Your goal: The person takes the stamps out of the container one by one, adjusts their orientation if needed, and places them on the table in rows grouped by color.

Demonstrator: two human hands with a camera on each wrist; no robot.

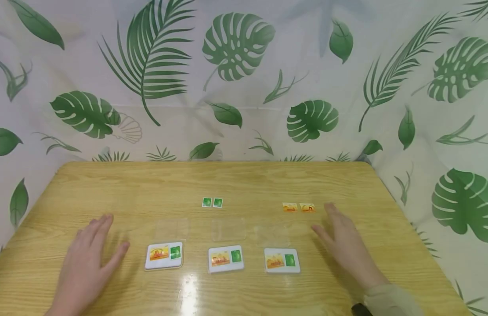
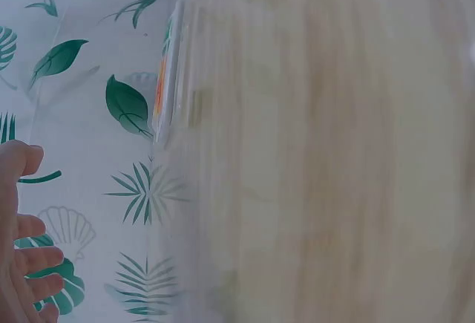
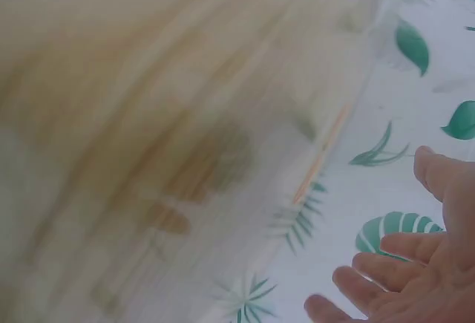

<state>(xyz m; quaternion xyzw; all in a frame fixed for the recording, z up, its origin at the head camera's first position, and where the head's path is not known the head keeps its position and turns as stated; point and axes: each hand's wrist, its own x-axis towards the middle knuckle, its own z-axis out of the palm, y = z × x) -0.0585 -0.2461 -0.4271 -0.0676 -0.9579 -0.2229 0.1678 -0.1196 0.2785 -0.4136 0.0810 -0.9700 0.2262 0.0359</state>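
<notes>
My left hand [image 1: 87, 256] is beside the left end of a row of three white cards, its fingers spread and holding nothing. The left card [image 1: 164, 255], middle card [image 1: 225, 259] and right card [image 1: 282, 260] each bear an orange-yellow stamp and a green stamp, within clear rounded edging. To the right of that row is my right hand [image 1: 344, 243], fingers extended and likewise holding nothing. Close to its fingertips lie two loose orange-yellow stamps, one of them a stamp with an arched design [image 1: 307, 208]. In the right wrist view, the fingers [image 3: 393, 271] are apart.
Three faint clear plastic pieces lie behind the cards: a left piece [image 1: 171, 229], a middle piece [image 1: 229, 229] and a right piece [image 1: 272, 235]. Farther back are two small green stamps [image 1: 207, 202]. The wooden table [image 1: 149, 180] meets a leaf-patterned cloth [image 1: 251, 118].
</notes>
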